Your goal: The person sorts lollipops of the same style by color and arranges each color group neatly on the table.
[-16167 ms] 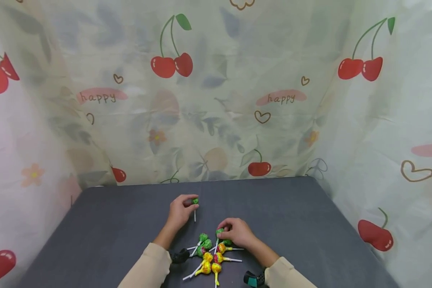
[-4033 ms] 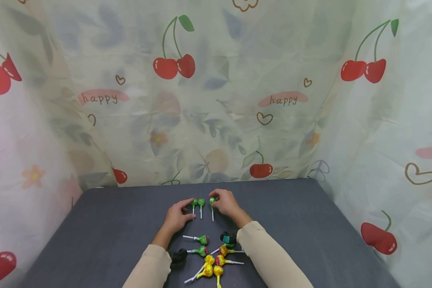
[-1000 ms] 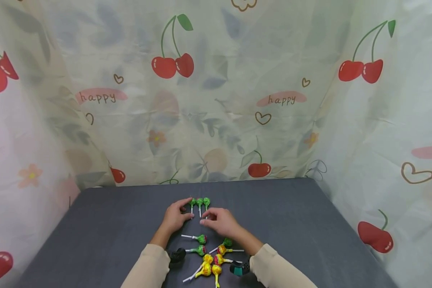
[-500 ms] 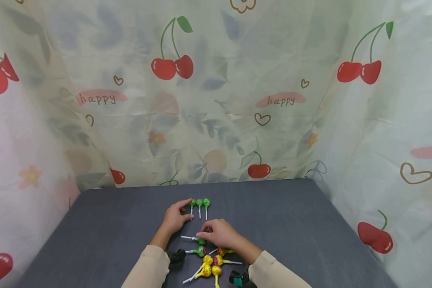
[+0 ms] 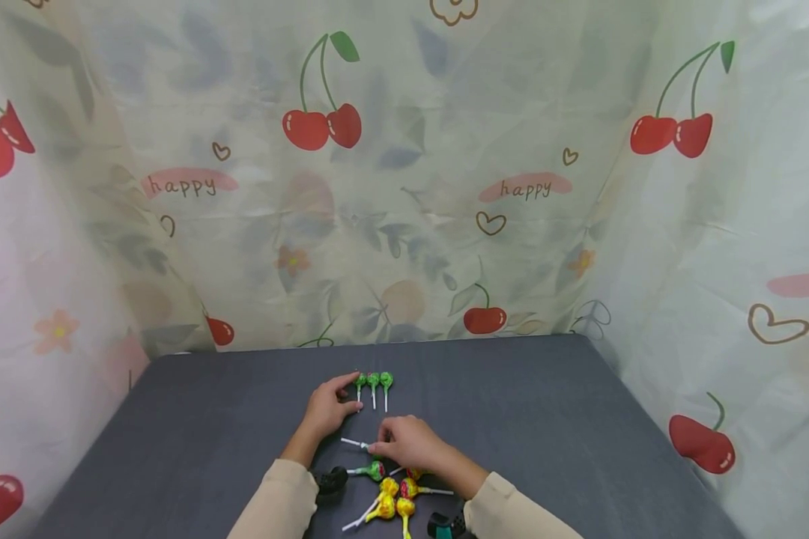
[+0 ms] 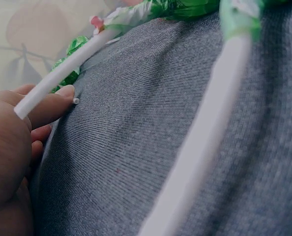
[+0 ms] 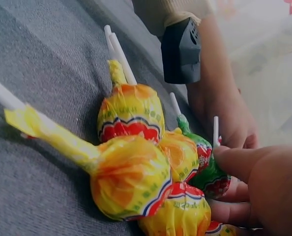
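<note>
Head view: soft, diffuse light; side curtain (image 5: 728, 232) brighter than the rear, faint pink cast at far left; table (image 5: 512, 419) dark, matte. Left wrist: dim, cool; nearest lollipop stick (image 6: 203, 132) soft-focused, broad shadow bands alongside. Right wrist: slightly hazy; shadow under yellow lollipop (image 7: 129, 177), background blurred.
</note>
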Action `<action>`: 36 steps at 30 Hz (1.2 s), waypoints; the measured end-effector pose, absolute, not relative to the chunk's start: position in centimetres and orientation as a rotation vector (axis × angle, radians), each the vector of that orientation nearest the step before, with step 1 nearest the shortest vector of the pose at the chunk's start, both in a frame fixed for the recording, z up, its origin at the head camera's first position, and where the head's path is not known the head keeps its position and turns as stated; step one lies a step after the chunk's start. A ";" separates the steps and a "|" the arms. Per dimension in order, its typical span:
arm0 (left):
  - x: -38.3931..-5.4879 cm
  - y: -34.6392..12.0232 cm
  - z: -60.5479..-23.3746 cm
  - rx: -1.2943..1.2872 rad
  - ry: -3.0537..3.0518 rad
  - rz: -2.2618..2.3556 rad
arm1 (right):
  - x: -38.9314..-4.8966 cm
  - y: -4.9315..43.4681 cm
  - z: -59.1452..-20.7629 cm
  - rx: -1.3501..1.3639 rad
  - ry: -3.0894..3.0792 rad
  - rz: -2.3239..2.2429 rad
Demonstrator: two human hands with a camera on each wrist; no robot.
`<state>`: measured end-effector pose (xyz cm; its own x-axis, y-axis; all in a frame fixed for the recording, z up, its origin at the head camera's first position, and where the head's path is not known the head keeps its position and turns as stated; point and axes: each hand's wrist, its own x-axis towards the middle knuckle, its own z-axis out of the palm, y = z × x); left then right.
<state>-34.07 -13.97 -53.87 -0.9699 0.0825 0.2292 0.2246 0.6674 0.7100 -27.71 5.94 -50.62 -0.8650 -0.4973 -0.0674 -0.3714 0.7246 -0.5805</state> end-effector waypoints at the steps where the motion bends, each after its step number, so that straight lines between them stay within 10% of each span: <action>1: -34.0 -14.0 -53.8 -0.250 -2.705 -1.187 | -27.7 5.9 -50.6 -0.688 2.712 -0.836; 36: -33.9 -14.1 -53.9 -0.259 -2.719 -1.186 | -30.5 10.3 -48.7 -0.705 2.919 -1.236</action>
